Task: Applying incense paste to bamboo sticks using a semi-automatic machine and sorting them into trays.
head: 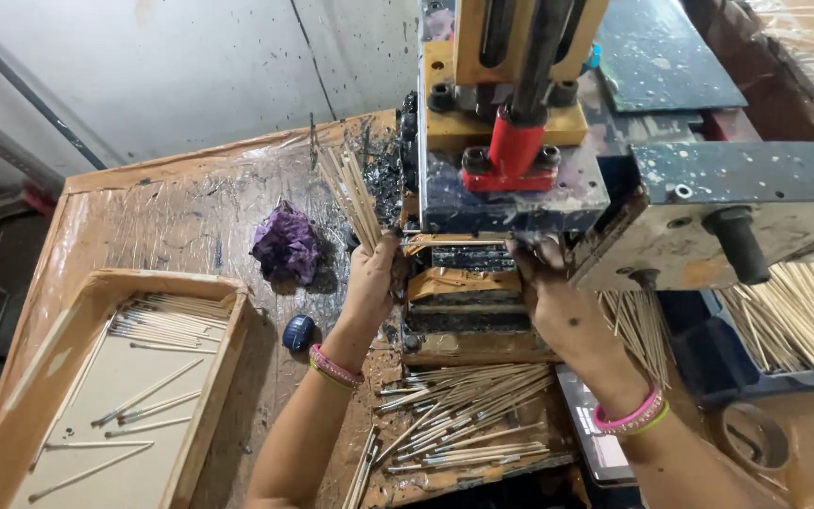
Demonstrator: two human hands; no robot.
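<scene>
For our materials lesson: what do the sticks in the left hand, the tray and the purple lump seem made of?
Sticks in the left hand: likely bamboo or wood, pale, thin, matt. Tray: seemingly plain board or plywood, tan with raised rims. Purple lump: probably crumpled cloth or plastic; folds show, unclear which.

A tray (202, 405) lies at the counter's (171, 207) left; a rag (286, 243) sits between it and the press (511, 141), with loose sticks (463, 415) in front.
</scene>
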